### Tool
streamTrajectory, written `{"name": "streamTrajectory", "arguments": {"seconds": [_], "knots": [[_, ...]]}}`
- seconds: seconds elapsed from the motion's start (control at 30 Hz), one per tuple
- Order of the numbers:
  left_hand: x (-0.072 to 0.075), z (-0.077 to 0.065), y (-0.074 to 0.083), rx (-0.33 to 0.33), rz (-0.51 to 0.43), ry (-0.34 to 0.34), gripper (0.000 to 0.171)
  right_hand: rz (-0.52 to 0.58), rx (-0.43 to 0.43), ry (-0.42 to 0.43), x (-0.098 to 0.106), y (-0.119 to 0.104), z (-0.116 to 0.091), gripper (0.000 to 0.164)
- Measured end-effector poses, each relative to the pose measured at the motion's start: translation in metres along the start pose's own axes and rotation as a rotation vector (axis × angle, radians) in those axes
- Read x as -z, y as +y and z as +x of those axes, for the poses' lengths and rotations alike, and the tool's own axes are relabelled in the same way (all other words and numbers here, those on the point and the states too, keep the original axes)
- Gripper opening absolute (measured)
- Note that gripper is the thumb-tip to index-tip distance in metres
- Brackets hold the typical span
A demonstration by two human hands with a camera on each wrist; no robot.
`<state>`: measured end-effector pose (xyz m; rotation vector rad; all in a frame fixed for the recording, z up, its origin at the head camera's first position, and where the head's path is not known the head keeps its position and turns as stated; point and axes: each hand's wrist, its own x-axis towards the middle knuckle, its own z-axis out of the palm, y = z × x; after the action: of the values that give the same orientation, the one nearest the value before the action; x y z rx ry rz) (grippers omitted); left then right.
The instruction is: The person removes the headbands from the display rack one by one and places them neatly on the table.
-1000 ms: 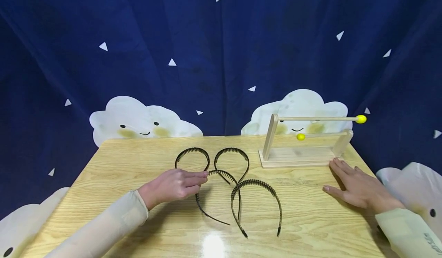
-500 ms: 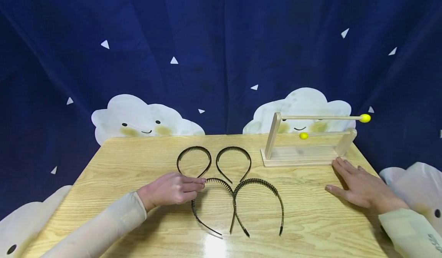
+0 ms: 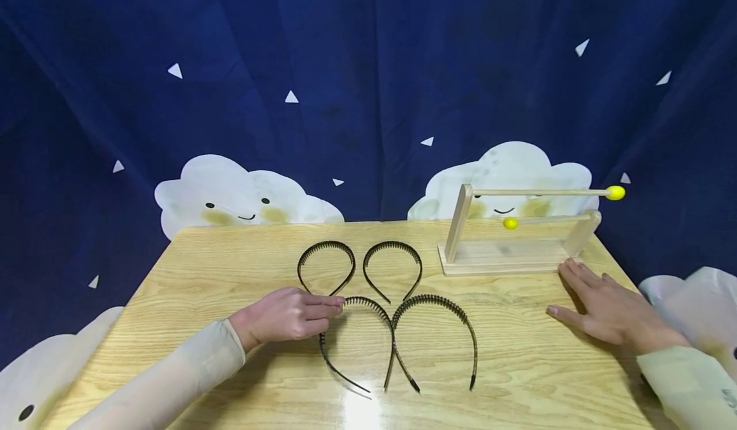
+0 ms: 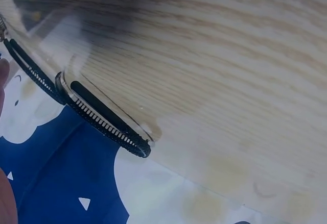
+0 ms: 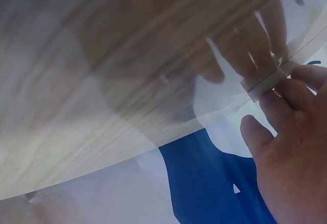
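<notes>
My left hand (image 3: pixel 290 315) pinches the top left of a dark toothed headband (image 3: pixel 368 300) at the front, its ends hanging toward me close over the table. Directly right of it lies a brownish toothed headband (image 3: pixel 433 299); the two overlap in this view. Behind them lie a back left headband (image 3: pixel 327 245) and a back right headband (image 3: pixel 393 245), side by side, arches facing away. My right hand (image 3: pixel 613 311) has its fingers outstretched, fingertips at the front right corner of a wooden rack (image 3: pixel 501 265), also seen in the right wrist view.
The rack carries two horizontal rods, an upper rod (image 3: pixel 541 192) and a lower one, each with a yellow tip (image 3: pixel 616 192). The pale wooden table (image 3: pixel 219 263) ends at a dark blue curtain (image 3: pixel 368 97) printed with clouds and white triangles.
My left hand has brought the pinched headband slightly down and left, away from the back pair and beside the brownish one. My right hand keeps its place at the rack; the view has shifted slightly.
</notes>
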<state>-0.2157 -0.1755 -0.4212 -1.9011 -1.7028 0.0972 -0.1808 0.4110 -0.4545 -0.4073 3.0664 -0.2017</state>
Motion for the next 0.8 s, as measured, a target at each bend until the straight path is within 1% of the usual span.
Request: {"name": "streamTrajectory", "arguments": {"seconds": [0.13, 0.27, 0.53, 0.63, 0.8], "knots": [[0.0, -0.003, 0.001, 0.002, 0.01, -0.001, 0.043, -0.008, 0.007, -0.008, -0.001, 0.0, 0.002, 0.097], [-0.001, -0.005, 0.001, 0.005, -0.001, 0.004, 0.041, -0.011, 0.01, -0.01, -0.001, 0.0, 0.001, 0.097], [-0.006, -0.011, 0.002, 0.017, -0.016, 0.007, 0.04, 0.005, 0.007, -0.018, 0.002, 0.0, 0.003, 0.097], [-0.008, -0.013, 0.002, 0.01, 0.005, -0.012, 0.037, 0.003, 0.01, -0.014, 0.001, 0.001, 0.003, 0.097], [-0.012, -0.014, 0.0, 0.003, 0.03, -0.063, 0.031, -0.007, 0.014, -0.008, -0.002, 0.001, 0.004, 0.097]]}}
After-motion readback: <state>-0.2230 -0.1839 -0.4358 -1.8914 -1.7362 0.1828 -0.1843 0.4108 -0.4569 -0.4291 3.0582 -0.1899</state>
